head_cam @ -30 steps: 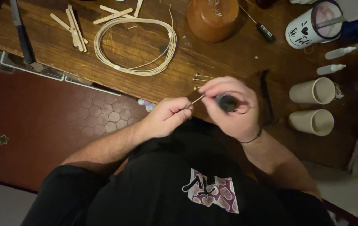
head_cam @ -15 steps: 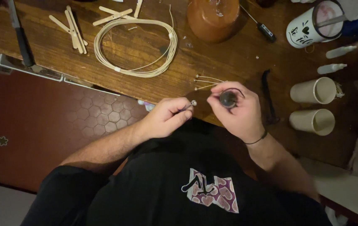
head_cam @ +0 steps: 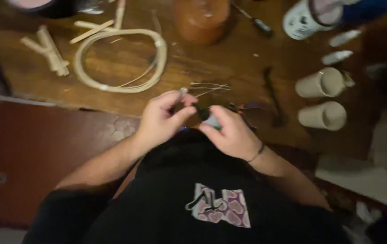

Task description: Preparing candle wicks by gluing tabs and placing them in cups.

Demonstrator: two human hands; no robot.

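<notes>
My left hand [head_cam: 159, 118] pinches a thin wick with a small metal tab [head_cam: 182, 90] at its tip, held just over the near edge of the wooden table [head_cam: 229, 68]. Close beside it, my right hand [head_cam: 233, 133] is closed on a small dark object with a pale end [head_cam: 210, 118]; the blur hides what it is. A few more tabbed wicks [head_cam: 209, 87] lie on the table just beyond my fingers.
A coil of pale wick cord [head_cam: 119, 58] and flat wooden sticks [head_cam: 49, 50] lie at the left. A brown jar [head_cam: 201, 18] and a white mug [head_cam: 304, 18] stand at the back. Two paper cups [head_cam: 322, 97] lie at the right, next to a dark strip [head_cam: 272, 97].
The view has swung right and blurred. My hands have drawn closer together, and my right hand has dropped lower toward my body with the dark object.
</notes>
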